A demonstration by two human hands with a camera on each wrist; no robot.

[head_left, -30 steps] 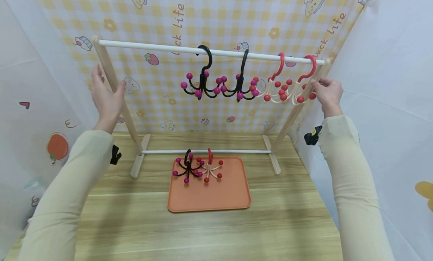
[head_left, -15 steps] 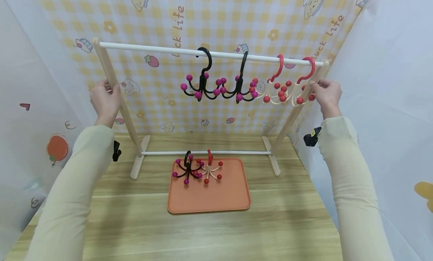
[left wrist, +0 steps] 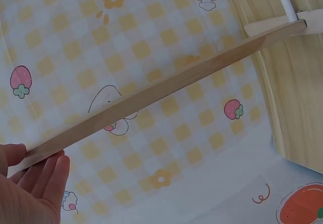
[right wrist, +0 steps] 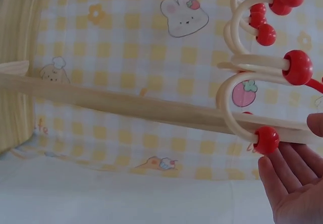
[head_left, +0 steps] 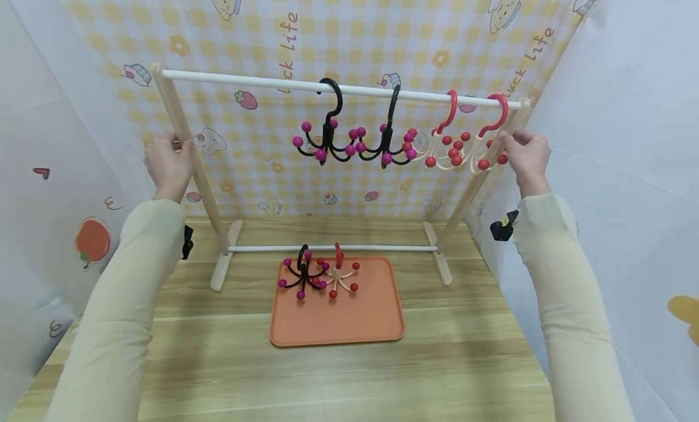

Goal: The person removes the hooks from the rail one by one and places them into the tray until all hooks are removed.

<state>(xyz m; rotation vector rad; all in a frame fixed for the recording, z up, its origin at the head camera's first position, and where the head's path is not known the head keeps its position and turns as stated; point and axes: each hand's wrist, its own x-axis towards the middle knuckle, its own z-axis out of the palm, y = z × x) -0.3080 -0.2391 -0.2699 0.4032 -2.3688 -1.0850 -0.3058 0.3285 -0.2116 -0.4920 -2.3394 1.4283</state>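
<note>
Both arms in cream sleeves reach forward and up, spread wide to the two ends of a small wooden rack (head_left: 188, 161). The left hand (head_left: 166, 164) is at the rack's left slanted post, and the right hand (head_left: 524, 155) is at the right slanted post (head_left: 472, 185), just beside the outermost red-and-cream hook hanger (head_left: 486, 149).

The rack stands on a wooden table (head_left: 338, 373) inside a booth of yellow checked cloth printed with cartoon animals and white side sheets. Two black hangers (head_left: 355, 142) with magenta balls and two red-and-cream ones hang from the white top rail (head_left: 246, 82). An orange tray (head_left: 338, 322) lies in front of the rack, holding one black and one cream hanger.

The left fingers (left wrist: 50, 176) curl round the left post, thumb on the other side. The right fingers (right wrist: 287, 176) lie loosely bent under the right post, seemingly gripping it, though the wrist view shows only their tips.
</note>
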